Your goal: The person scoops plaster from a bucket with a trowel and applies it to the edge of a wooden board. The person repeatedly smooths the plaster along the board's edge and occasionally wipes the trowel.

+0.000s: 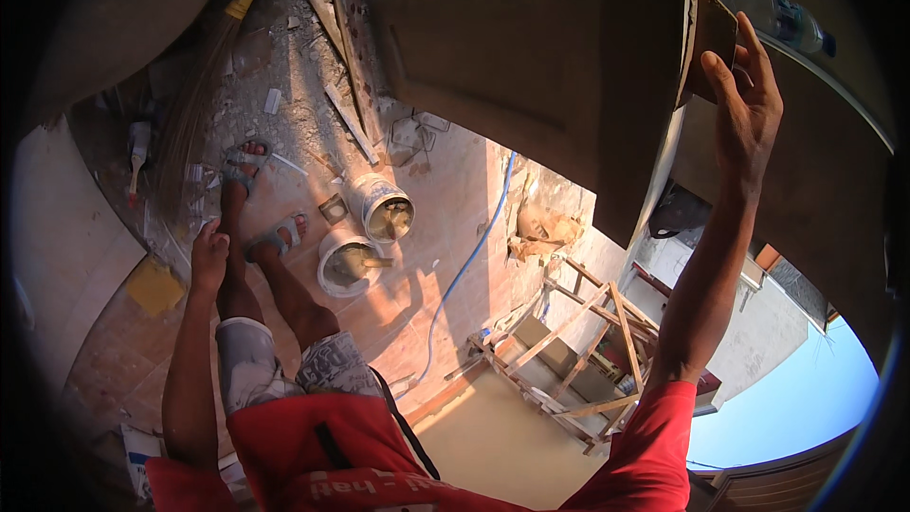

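Observation:
My right hand (749, 100) is raised at the upper right, thumb and fingers on the edge of a dark brown flat piece (713, 45). This piece lies against the ragged pale edge of a large brown panel (502, 47); whether the two are joined I cannot tell. Low at the left, my left hand (210, 251) hangs beside my leg with its fingers curled in. Its palm is hidden, and nothing shows sticking out of it. On the floor by my sandalled feet stand two buckets, one (381, 209) behind the other (347, 265), both with greyish contents.
A twig broom (204, 85), a paintbrush (138, 156) and wooden strips (351, 47) lie among rubble. A blue hose (469, 261) crosses the tiles. Below at the right is a wooden frame (578, 351). A plastic bottle (796, 27) lies beyond my right hand. A yellow sponge-like block (154, 286) is at left.

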Demonstrator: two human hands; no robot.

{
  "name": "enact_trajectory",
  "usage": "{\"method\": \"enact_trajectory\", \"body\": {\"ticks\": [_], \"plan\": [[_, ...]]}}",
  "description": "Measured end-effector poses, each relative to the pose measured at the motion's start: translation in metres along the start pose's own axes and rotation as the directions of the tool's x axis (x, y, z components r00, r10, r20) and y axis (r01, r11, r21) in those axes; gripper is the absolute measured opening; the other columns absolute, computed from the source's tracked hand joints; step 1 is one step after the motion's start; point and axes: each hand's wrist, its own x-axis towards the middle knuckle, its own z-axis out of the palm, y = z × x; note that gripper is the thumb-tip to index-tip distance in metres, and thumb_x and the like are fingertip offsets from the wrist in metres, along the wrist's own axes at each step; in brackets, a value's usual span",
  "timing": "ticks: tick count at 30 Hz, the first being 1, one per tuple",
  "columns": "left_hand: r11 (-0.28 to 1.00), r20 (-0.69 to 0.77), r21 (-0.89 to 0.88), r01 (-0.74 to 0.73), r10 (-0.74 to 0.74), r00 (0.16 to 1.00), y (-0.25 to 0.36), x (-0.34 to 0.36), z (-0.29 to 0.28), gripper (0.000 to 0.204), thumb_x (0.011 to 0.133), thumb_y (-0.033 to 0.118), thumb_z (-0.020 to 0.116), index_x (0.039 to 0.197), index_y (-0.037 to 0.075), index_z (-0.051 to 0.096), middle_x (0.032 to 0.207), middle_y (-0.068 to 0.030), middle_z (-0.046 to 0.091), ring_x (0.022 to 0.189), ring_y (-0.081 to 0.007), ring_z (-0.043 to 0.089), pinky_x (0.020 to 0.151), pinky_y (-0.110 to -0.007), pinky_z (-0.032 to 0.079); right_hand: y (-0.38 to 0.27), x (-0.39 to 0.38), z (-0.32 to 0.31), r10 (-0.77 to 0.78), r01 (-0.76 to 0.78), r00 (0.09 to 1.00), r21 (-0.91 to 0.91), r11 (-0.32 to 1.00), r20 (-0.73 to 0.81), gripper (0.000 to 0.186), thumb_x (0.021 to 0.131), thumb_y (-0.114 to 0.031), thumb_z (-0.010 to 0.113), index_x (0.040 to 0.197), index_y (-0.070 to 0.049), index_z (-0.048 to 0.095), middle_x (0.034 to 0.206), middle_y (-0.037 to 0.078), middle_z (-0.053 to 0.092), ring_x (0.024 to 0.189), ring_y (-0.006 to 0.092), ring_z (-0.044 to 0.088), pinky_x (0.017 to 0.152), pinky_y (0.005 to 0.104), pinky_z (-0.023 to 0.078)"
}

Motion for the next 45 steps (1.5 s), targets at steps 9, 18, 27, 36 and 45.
{"method": "enact_trajectory", "body": {"ticks": [9,18,27,36,45], "plan": [[0.985,-0.022,-0.141,0.097,-0.101,0.995,0.005,-0.016,-0.004,0.046,0.090,0.009,0.054,0.133,-0.004,0.048,0.090,-0.0045,0.059,0.072,-0.0091,0.052,0.066,-0.024,0.045,0.026,-0.098,-0.001,0.246,-0.245,0.969,-0.121,0.962,-0.001,0.059,0.089,-0.020,0.068,0.143,-0.009,0.046,0.121,0.015,0.063,0.112,0.0227,0.060,0.100,0.0391,0.046],[0.995,-0.021,-0.043,0.089,-0.089,0.996,0.034,-0.019,-0.005,0.041,0.089,0.008,0.057,0.128,-0.003,0.053,0.089,-0.0061,0.060,0.073,-0.0120,0.055,0.071,-0.026,0.047,-0.007,-0.300,-0.038,0.695,-0.649,0.719,0.369,0.666,0.012,0.066,0.087,-0.010,0.064,0.144,0.005,0.036,0.134,0.017,0.053,0.121,0.0217,0.052,0.104,0.0326,0.038],[0.906,0.244,0.414,-0.089,-0.016,0.970,0.053,-0.035,0.105,0.042,0.087,0.014,0.058,0.128,0.003,0.056,0.094,-0.0124,0.067,0.085,-0.0214,0.064,0.079,-0.033,0.050,-0.022,-0.537,0.146,0.664,-0.787,0.236,0.540,-0.298,0.709,0.049,0.092,-0.011,0.061,0.135,0.006,0.047,0.121,0.012,0.061,0.103,0.0142,0.061,0.088,0.0253,0.048],[0.792,0.352,0.599,-0.119,-0.126,0.928,0.032,-0.095,0.111,0.043,0.086,0.013,0.058,0.128,0.003,0.056,0.094,-0.0154,0.068,0.090,-0.0269,0.067,0.083,-0.037,0.050,-0.038,-0.676,0.238,0.554,-0.458,0.105,0.535,-0.710,0.826,0.032,0.100,-0.012,0.048,0.131,-0.003,0.052,0.119,0.008,0.063,0.104,0.0175,0.063,0.083,0.0314,0.055],[0.511,0.425,0.766,-0.390,0.052,0.904,0.050,-0.076,0.098,0.041,0.087,0.013,0.058,0.128,0.004,0.056,0.095,-0.0154,0.068,0.083,-0.0274,0.067,0.079,-0.038,0.052,-0.038,-0.742,0.360,0.526,-0.118,-0.153,0.513,-0.850,0.836,0.033,0.101,-0.015,0.045,0.132,-0.005,0.051,0.114,0.009,0.064,0.090,0.0191,0.065,0.064,0.0352,0.054]]}}
